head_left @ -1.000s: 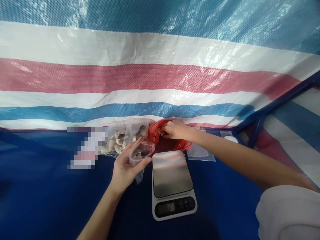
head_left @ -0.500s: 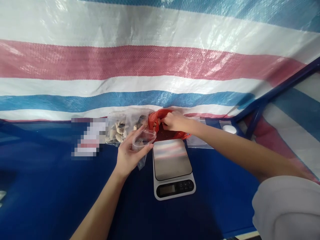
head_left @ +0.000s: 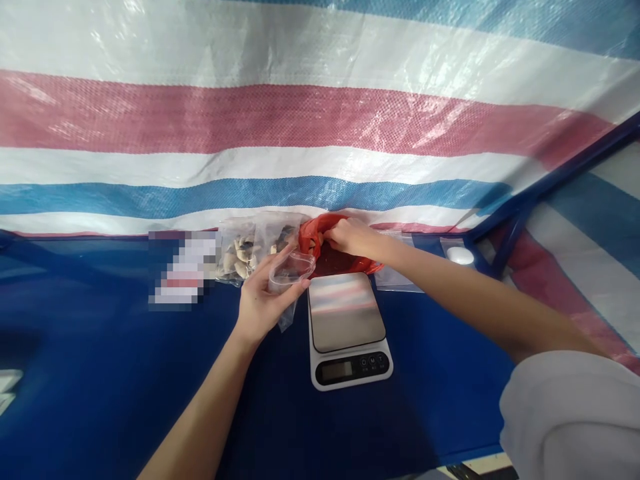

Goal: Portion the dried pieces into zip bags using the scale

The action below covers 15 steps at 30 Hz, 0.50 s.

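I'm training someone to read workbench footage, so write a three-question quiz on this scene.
1. True or false: the left hand holds a clear container.
2. Which is the right hand at? A) the scale's buttons; B) the red bag; C) the clear container.
3. Fill in: the scale stands on a ____-coloured table.

Key: 1 true; 2 B; 3 blue.
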{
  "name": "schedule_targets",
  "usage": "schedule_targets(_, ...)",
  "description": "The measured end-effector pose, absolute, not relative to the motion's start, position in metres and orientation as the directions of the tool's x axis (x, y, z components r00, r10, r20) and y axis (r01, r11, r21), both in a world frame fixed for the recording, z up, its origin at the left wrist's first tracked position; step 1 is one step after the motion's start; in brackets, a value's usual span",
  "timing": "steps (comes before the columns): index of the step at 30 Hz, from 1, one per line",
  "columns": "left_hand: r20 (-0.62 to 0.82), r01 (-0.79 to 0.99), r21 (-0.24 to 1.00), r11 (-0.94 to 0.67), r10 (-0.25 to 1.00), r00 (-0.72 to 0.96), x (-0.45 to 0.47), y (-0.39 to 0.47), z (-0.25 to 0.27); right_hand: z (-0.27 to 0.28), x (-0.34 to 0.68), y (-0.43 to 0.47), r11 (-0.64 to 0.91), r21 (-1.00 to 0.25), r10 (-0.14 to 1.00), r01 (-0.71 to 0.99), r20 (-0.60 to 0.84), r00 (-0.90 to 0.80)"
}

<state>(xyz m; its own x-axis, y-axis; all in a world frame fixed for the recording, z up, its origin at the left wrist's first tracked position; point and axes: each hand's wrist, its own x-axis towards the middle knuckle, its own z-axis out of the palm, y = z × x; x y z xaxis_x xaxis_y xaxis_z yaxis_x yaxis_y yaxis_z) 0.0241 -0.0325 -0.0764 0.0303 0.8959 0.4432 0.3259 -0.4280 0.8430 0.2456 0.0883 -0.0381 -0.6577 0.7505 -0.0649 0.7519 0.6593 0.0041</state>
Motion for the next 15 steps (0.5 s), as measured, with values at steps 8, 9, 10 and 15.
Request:
schedule_targets(8,0.461,0.341,0.829,-0.444,0.887,0.034,0.027,-0.032,-0.074,-0.025,0.256,0.065,0.634,-0.098,0.773,0.768,0.112,-0.624)
schedule_targets(9,0.469,0.344,0.824,-0.451,0.883,0.034,0.027,-0.032,-0.074,-0.022,0.257,0.060,0.630,-0.133,0.776,0.765,0.146,-0.613)
schedule_targets(10,0.476,0.347,0.819,-0.458,0.879,0.035,0.027,-0.031,-0.074,-0.019,0.257,0.054,0.626,-0.181,0.779,0.759,0.190,-0.597)
schedule_targets(15,0.511,0.368,0.786,-0.496,0.857,0.063,0.028,-0.029,-0.073,-0.004,0.258,0.025,0.613,-0.499,0.789,0.613,0.355,-0.501)
